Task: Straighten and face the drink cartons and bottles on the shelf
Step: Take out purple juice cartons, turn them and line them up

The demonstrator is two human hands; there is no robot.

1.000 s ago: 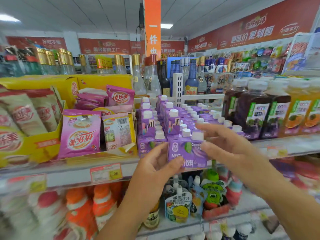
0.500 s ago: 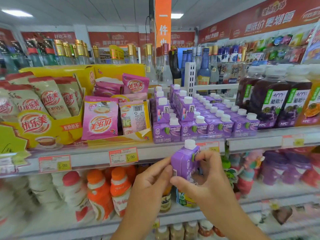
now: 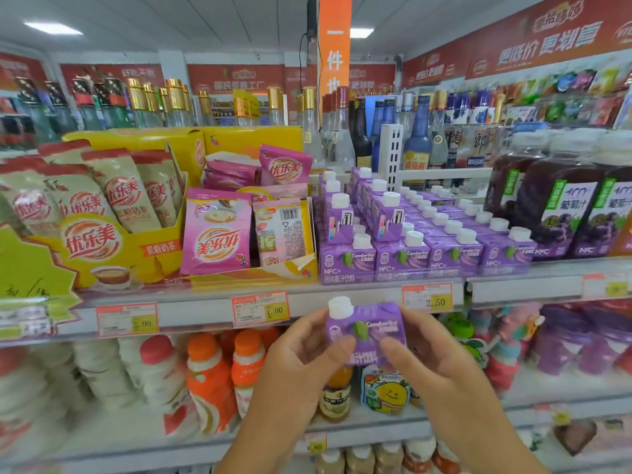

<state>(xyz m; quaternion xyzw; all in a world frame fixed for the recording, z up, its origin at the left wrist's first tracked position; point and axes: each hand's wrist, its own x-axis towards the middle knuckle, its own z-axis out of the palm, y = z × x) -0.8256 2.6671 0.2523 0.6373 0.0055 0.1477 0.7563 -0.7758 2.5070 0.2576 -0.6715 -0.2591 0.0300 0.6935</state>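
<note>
Carton (image 3: 366, 331) now off the shelf (image 3: 195, 316), label turned outward; left hand (image 3: 301, 364) and right hand (image 3: 427, 357) pinch it. Re-shelving pending.

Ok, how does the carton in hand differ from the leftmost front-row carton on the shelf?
The held carton is off the shelf, pinched between left hand and right hand; the leftmost front-row carton stands on it untouched. The held carton is slightly tilted; the front-row one sits upright. Both are purple, white-capped, label forward.
</note>
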